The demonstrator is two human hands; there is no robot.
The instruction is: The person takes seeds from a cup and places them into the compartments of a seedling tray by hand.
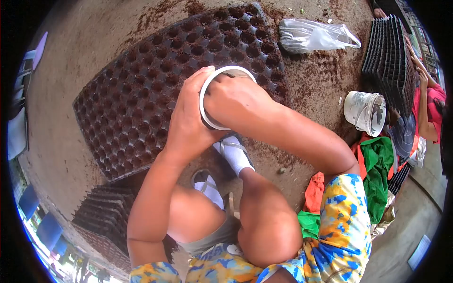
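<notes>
While left hand [186,111] is curled round the cup [202,104], right hand [233,96] is inside, can't tell grip; tray [132,101] has soil [214,45], hollows look unfilled.

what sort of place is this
Probably a plant nursery or potting area: a big seedling tray on the floor, stacked trays at the right, and brown soil-like crumbs scattered about.

Open floor [321,81] between obstacles: cell tray [141,94], plastic bag [321,36], bucket [355,111]
</notes>
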